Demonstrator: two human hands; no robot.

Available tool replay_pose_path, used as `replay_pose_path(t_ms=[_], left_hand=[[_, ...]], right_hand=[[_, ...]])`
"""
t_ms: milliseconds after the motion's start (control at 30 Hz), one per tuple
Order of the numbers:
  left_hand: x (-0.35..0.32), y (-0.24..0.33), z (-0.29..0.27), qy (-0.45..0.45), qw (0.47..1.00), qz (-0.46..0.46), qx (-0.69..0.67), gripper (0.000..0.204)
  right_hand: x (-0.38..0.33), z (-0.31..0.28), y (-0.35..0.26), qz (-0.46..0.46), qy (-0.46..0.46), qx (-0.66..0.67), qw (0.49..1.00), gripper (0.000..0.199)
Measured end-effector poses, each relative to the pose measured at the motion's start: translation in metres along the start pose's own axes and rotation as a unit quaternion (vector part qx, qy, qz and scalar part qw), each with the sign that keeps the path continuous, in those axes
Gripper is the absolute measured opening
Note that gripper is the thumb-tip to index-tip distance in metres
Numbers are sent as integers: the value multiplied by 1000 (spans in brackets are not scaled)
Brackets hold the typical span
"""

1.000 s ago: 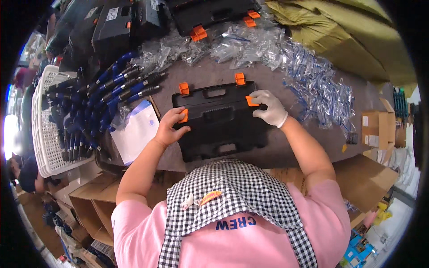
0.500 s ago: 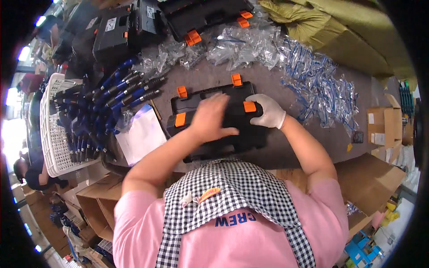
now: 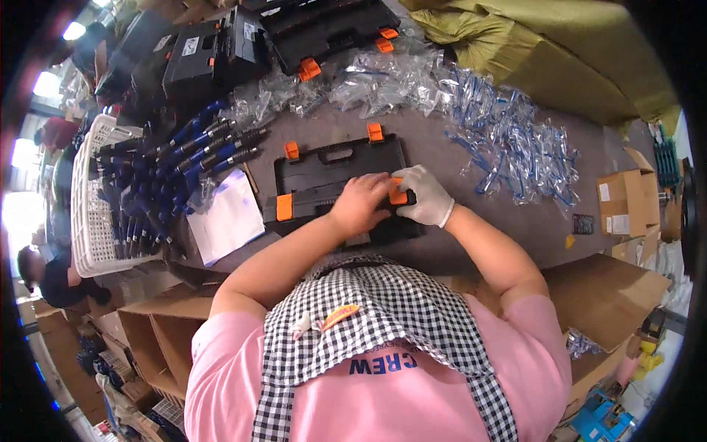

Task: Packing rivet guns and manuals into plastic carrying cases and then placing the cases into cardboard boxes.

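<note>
A black plastic tool case (image 3: 317, 177) lies in front of me, with a handle slot near its far side. Orange latches stick up along its far edge, and more sit on the nearer part. My bare left hand (image 3: 361, 205) reaches over the case, its bent fingers closed at the right-hand near orange latch (image 3: 398, 191). My right hand (image 3: 427, 196), in a white glove, curls round the case's right side, thumb and fingers at the same latch. Both hands partly cover that latch. What lies inside the case cannot be made out.
A white plastic basket (image 3: 87, 199) of blue-and-black tools stands left, beside a white paper sheet (image 3: 227, 221). Small clear bags (image 3: 390, 81) and blue-filled bags (image 3: 515, 147) cover the far table. Black cases (image 3: 331, 33) stand behind; an open carton (image 3: 626, 202) is right.
My left hand has moved right and closed in at the right-hand latch. My right hand has curled further over it. The view has shifted slightly.
</note>
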State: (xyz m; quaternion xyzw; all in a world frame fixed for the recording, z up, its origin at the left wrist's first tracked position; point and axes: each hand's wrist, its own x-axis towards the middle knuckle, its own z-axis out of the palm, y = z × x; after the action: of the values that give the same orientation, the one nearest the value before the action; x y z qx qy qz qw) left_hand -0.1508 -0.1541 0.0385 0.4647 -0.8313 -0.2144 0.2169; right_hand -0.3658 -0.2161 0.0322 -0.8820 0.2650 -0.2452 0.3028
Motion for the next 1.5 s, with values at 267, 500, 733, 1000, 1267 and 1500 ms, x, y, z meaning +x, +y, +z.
replay_pose_path(t_ms=[267,500,733,1000,1267,1500], left_hand=[[-28,3,-48,-199,955,-191,108,40],[-103,73,-130,-215,953,-206,-54,36],[-230,225,-268,-16,906,-410,99,25],[-462,249,-230,346,652,-616,274,28],[-568,110,-100,195,630,-707,258,28],[-684,-19,21,219,597,-767,81,30]], right_hand=[[-30,4,-18,-153,72,-63,984,49],[-6,-16,-112,-334,64,-90,936,18],[45,-28,-179,-378,199,-42,903,38],[74,49,-168,-386,-75,17,919,32],[90,60,-151,-322,-115,-1,940,25],[94,61,-120,-251,-123,-47,959,18]])
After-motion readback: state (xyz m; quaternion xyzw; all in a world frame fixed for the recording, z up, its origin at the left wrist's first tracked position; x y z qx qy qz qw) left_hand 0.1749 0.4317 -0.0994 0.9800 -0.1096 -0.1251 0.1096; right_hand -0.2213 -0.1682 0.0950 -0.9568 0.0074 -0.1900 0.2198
